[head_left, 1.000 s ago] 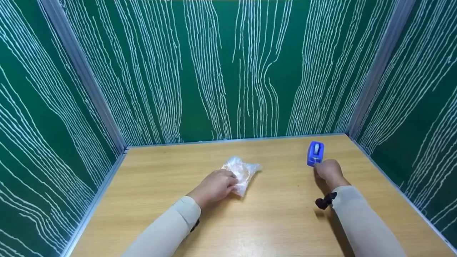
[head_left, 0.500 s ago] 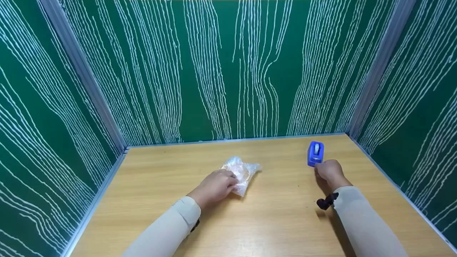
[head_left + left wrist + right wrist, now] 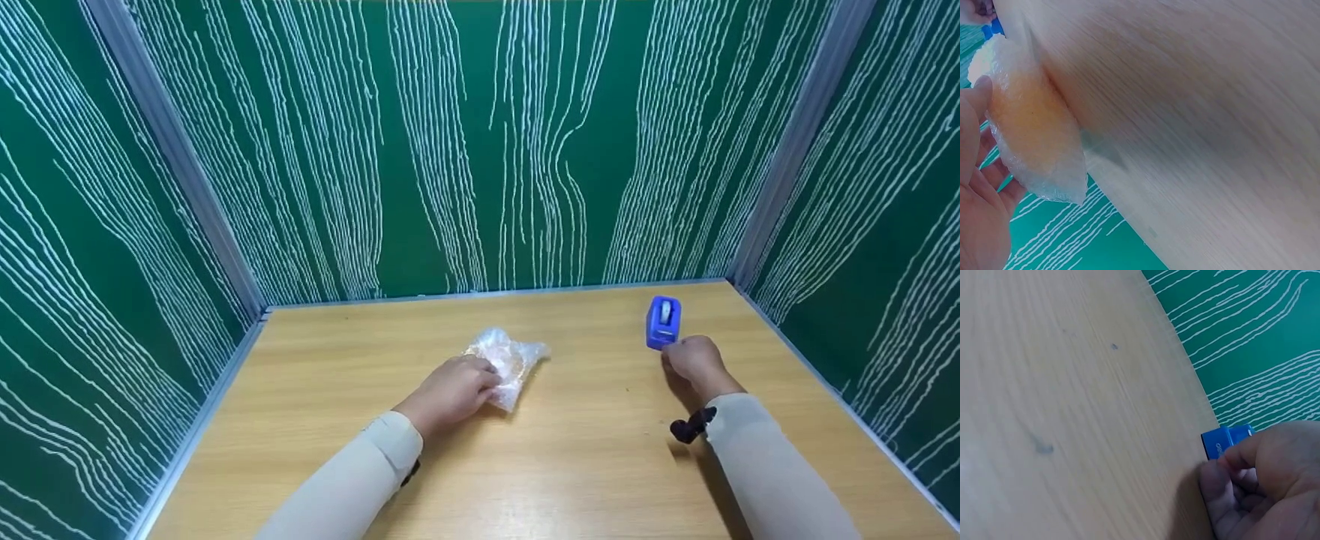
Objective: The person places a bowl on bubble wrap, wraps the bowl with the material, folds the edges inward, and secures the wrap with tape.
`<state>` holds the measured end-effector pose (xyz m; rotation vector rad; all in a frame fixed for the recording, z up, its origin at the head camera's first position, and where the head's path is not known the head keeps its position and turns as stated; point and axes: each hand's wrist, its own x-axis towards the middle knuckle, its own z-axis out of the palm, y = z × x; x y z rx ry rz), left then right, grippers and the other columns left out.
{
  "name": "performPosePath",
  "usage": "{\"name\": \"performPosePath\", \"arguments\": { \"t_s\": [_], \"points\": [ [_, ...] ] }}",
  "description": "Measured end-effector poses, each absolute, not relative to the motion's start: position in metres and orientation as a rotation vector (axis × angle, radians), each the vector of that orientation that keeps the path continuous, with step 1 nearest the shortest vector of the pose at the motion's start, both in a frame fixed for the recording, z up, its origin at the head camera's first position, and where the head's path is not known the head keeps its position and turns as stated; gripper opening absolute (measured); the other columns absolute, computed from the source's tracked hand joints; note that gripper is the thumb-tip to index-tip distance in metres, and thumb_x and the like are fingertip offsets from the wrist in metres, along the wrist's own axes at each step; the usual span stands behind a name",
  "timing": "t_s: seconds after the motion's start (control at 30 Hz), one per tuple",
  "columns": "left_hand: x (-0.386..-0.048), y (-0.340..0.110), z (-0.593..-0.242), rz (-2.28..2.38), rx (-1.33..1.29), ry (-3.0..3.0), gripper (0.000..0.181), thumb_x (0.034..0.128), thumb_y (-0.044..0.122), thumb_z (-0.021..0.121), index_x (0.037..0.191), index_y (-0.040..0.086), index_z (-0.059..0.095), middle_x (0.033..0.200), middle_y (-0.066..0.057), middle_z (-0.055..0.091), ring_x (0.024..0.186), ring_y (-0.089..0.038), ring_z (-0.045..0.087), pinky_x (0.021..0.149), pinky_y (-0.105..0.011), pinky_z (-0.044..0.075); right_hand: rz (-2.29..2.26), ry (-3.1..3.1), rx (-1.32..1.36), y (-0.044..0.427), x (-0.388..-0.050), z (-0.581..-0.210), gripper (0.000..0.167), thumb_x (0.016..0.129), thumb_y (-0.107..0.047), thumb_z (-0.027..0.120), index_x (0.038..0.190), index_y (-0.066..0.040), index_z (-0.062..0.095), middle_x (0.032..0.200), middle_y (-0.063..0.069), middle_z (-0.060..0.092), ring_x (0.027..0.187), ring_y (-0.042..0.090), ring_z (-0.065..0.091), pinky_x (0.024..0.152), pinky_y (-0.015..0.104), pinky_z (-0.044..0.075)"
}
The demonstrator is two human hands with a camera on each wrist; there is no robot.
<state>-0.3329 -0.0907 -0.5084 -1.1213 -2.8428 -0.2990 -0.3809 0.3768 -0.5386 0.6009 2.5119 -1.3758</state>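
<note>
My left hand (image 3: 455,391) holds a small bundle in bubble wrap (image 3: 514,366), left of the table's middle. The left wrist view shows the thumb against one side of the bubble-wrapped bundle (image 3: 1033,124) and the fingers curled behind it. Something orange shows through the clear wrap; its kind is hidden. At the far right stands a blue tape dispenser (image 3: 663,322) with its roll on top. My right hand (image 3: 691,360) is at its near end, thumb and forefinger pinched together. The clear tape at those fingertips is hard to make out. The dispenser (image 3: 1220,440) is partly covered by the hand in the right wrist view.
The wooden table (image 3: 570,450) carries both things. Green walls (image 3: 420,150) with white wavy lines close it in at the back and both sides. A dark wrist device (image 3: 691,426) hangs below my right sleeve.
My right wrist and sleeve have shifted slightly to the right, while the fingers stay at the dispenser. The left hand and the wrapped bundle have hardly moved.
</note>
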Motion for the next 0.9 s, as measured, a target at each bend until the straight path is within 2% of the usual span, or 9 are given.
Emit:
{"name": "performPosePath", "arguments": {
  "t_s": [0.23, 0.33, 0.43, 0.5, 0.57, 0.7, 0.77, 0.9],
  "points": [
    [-0.333, -0.092, -0.509, -0.333, -1.103, -2.874, 0.028, 0.1159, 0.024, 0.066, 0.137, 0.020, 0.084, 0.141, -0.001, 0.079, 0.135, -0.023, 0.073, 0.126, -0.043, 0.054, -1.482, 2.424, 0.464, 0.389, -0.376, -0.540, 0.051, 0.120, -0.028, 0.047, 0.156, 0.009, 0.050, 0.143, 0.024, 0.060, 0.130, 0.038, 0.057, 0.128, 0.057, 0.045],
    [-0.334, -0.092, -0.508, -0.344, -1.111, -2.867, 0.027, 0.1154, 0.023, 0.067, 0.136, 0.020, 0.084, 0.141, -0.001, 0.079, 0.134, -0.023, 0.073, 0.126, -0.043, 0.054, -1.440, 2.433, 0.382, 0.388, -0.376, -0.536, 0.048, 0.121, -0.027, 0.044, 0.151, 0.009, 0.053, 0.140, 0.023, 0.062, 0.127, 0.036, 0.060, 0.121, 0.054, 0.050],
    [-0.334, -0.092, -0.508, -0.328, -1.136, -2.836, 0.025, 0.1147, 0.021, 0.068, 0.131, 0.019, 0.086, 0.138, -0.002, 0.080, 0.132, -0.023, 0.074, 0.124, -0.043, 0.056, -1.350, 2.492, 0.259, 0.380, -0.378, -0.528, 0.044, 0.120, -0.023, 0.045, 0.146, 0.011, 0.057, 0.134, 0.023, 0.068, 0.118, 0.032, 0.066, 0.105, 0.044, 0.060],
    [-0.334, -0.093, -0.508, -0.316, -1.149, -2.817, 0.023, 0.1143, 0.021, 0.069, 0.128, 0.018, 0.086, 0.136, -0.002, 0.081, 0.129, -0.023, 0.075, 0.122, -0.042, 0.057, -1.275, 2.531, 0.169, 0.370, -0.378, -0.521, 0.043, 0.119, -0.021, 0.046, 0.143, 0.012, 0.059, 0.129, 0.023, 0.071, 0.110, 0.029, 0.068, 0.093, 0.038, 0.062],
    [-0.335, -0.093, -0.508, -0.304, -1.160, -2.803, 0.021, 0.1142, 0.021, 0.069, 0.125, 0.018, 0.087, 0.134, -0.002, 0.081, 0.128, -0.023, 0.075, 0.121, -0.042, 0.058, -1.193, 2.558, 0.086, 0.358, -0.378, -0.514, 0.042, 0.119, -0.020, 0.048, 0.143, 0.012, 0.059, 0.125, 0.023, 0.072, 0.106, 0.028, 0.069, 0.088, 0.036, 0.063],
    [-0.335, -0.093, -0.509, -0.305, -1.149, -2.821, 0.022, 0.1151, 0.024, 0.068, 0.127, 0.019, 0.086, 0.136, -0.001, 0.080, 0.130, -0.023, 0.075, 0.123, -0.043, 0.056, -0.941, 2.636, -0.137, 0.327, -0.376, -0.498, 0.047, 0.119, -0.024, 0.050, 0.149, 0.012, 0.057, 0.123, 0.023, 0.074, 0.108, 0.031, 0.072, 0.095, 0.046, 0.064],
    [-0.335, -0.093, -0.509, -0.303, -1.141, -2.833, 0.023, 0.1156, 0.026, 0.067, 0.129, 0.020, 0.085, 0.138, -0.001, 0.079, 0.132, -0.023, 0.074, 0.125, -0.043, 0.055, -0.817, 2.671, -0.254, 0.310, -0.374, -0.489, 0.045, 0.119, -0.026, 0.052, 0.146, 0.008, 0.061, 0.119, 0.020, 0.075, 0.106, 0.031, 0.071, 0.095, 0.048, 0.063],
    [-0.336, -0.093, -0.508, -0.283, -1.138, -2.840, 0.026, 0.1159, 0.026, 0.067, 0.133, 0.020, 0.085, 0.142, -0.001, 0.079, 0.136, -0.023, 0.072, 0.129, -0.044, 0.050, -0.655, 2.681, -0.494, 0.270, -0.374, -0.472, 0.027, 0.118, -0.025, 0.056, 0.123, -0.003, 0.071, 0.103, 0.010, 0.072, 0.092, 0.024, 0.066, 0.083, 0.039, 0.058]
  ]
}}
